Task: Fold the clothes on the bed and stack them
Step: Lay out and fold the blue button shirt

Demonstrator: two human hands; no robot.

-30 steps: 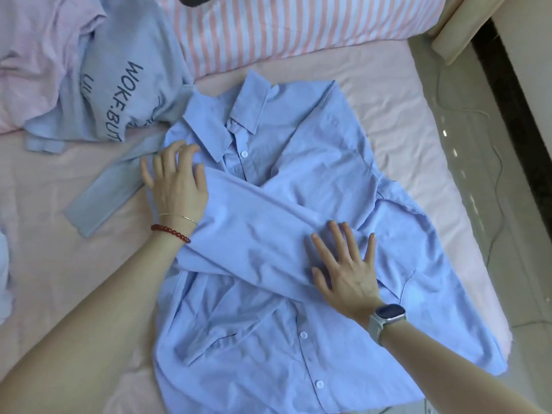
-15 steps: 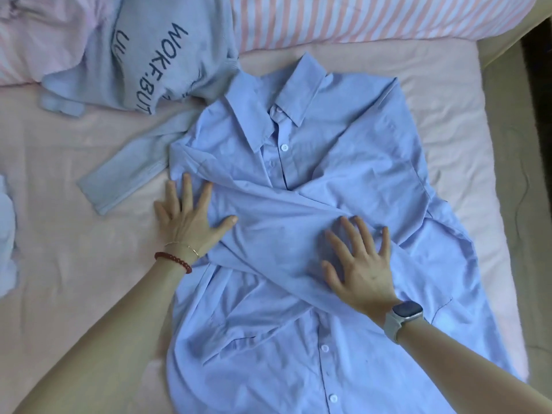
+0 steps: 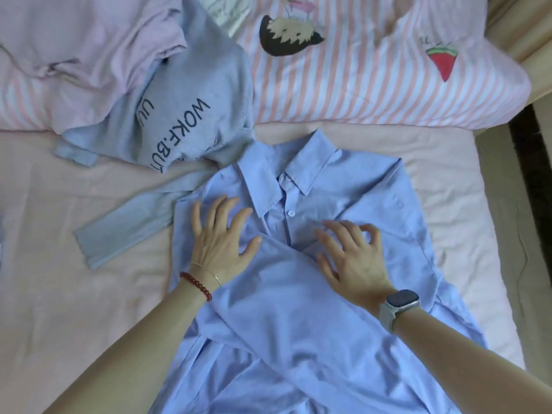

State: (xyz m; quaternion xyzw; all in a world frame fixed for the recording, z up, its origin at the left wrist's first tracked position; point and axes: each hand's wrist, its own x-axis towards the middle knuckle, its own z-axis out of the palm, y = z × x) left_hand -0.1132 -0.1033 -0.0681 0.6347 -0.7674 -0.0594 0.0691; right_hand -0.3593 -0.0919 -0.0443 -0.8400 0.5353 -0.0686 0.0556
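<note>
A light blue button-up shirt [image 3: 298, 324] lies front up on the pink bed sheet [image 3: 74, 294], collar toward the pillows, with a sleeve folded diagonally across its chest. My left hand [image 3: 222, 240] presses flat on the shirt's left shoulder, fingers spread. My right hand [image 3: 351, 258] rests on the chest just right of the button placket, fingers slightly bent, holding nothing. A grey-blue sweater with dark lettering [image 3: 185, 115] lies crumpled above left, one sleeve stretching toward the shirt. A lilac garment [image 3: 89, 40] lies behind it.
A pink-and-white striped pillow [image 3: 373, 79] with cartoon prints lies along the head of the bed. The bed's right edge [image 3: 490, 294] drops to a pale floor with a thin cable. A scrap of pale cloth [image 3: 1, 234] shows at the left border.
Both hands slid up the shirt toward the collar, smoothing the folded sleeve. My view tilted up, bringing the pillow and sweater further into frame.
</note>
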